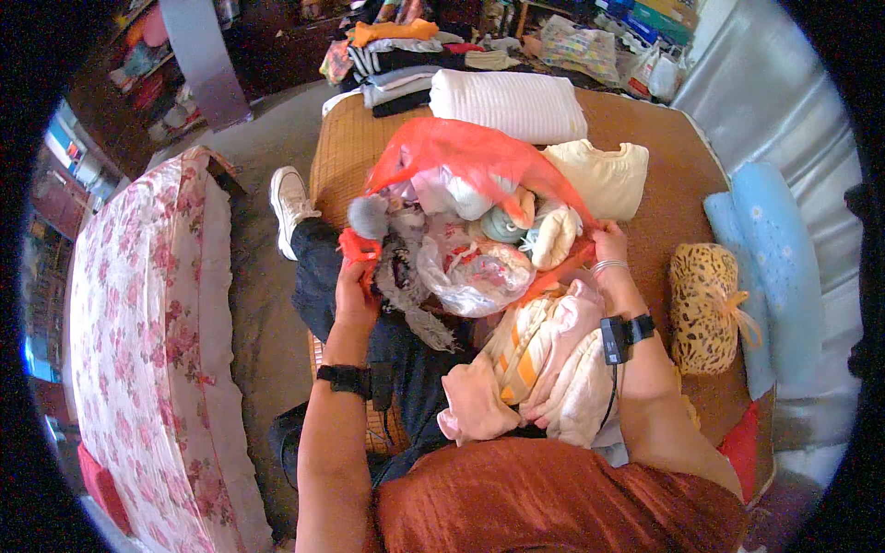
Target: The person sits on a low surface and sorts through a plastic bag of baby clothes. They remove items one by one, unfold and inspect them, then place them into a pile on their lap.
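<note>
Under the red plastic bag [461, 152], bundled clothes and a clear bag [475, 272] are only partly visible. Left hand [355, 290] has its grip closed on the bag's left handle, arm reaching forward; right hand [610, 244] pinches the right edge, wrist bent. Both hold the bag open over the lap, on the bed [673, 138].

Rust-orange shirt [553, 498]; black wristbands [344, 379]; dark trousers [323, 267].

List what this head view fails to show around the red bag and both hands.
- Left hand: fingertips hidden in the red bag's handle.
- Bag's lower contents: covered by yarn balls and a clear bag.
- Lap: hidden under pink cloth.
- Shelf items: too small, bent by the rim.
</note>
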Demonstrator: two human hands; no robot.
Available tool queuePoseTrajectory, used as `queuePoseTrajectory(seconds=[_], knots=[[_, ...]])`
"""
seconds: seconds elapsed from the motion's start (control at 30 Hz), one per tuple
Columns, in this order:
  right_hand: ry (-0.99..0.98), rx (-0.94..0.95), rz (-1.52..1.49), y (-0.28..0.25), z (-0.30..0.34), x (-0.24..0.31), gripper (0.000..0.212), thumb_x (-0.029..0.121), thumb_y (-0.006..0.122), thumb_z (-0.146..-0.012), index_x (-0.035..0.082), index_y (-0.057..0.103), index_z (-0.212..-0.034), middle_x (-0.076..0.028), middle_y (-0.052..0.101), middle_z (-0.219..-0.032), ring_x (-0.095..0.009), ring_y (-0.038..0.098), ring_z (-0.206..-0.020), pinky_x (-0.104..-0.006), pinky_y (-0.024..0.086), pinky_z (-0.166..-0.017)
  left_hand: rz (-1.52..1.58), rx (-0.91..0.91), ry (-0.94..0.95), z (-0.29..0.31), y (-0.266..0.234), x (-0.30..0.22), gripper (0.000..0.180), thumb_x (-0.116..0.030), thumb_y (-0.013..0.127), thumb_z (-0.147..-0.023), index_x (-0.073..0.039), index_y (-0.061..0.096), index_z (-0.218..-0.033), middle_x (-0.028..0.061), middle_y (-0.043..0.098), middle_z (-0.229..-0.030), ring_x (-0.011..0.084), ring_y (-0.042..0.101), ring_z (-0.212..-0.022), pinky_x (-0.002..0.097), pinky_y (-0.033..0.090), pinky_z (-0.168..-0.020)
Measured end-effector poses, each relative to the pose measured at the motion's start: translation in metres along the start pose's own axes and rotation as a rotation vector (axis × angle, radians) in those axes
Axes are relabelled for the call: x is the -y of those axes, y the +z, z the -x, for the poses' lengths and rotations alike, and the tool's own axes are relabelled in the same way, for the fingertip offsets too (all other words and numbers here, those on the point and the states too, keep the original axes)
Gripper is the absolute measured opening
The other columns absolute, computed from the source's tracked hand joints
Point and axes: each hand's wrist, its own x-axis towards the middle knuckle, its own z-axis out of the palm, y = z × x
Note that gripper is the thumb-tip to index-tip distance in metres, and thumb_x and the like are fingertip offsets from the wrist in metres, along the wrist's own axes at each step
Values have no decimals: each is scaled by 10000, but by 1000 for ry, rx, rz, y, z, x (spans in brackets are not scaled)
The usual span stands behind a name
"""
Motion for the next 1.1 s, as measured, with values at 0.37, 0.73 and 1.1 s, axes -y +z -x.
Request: queuePoseTrajectory(seconds=[0.37,0.73,1.1], knots=[[-139,74,376,11,5,21,182,83,634,-759,34,607,-932,-45,613,-818,-168,577,-725,-325,491,-696,-968,-190,320,-10,-71,5,399,-1,619,-758,-16,579,-1155,109,602,-1023,213,595,-872,299,481,-747],[-962,1351,1125,121,117,91,509,260,655,-781,89,498,-1235,-163,495,-1246,-339,488,-1144,-442,449,-912,-1764,28,1003,45,16,-20,597,-196,670,-754,-132,501,-1322,181,339,-1429,428,249,-1341,566,216,-1078],[-893,1301,1162,135,108,35,441,61,649,-614,166,638,-1042,-132,426,-1360,-374,431,-1207,-429,409,-978,-1902,-110,519,-16,-13,-6,343,-189,666,-725,-160,626,-1065,136,496,-1266,426,413,-1208,479,411,-965]])
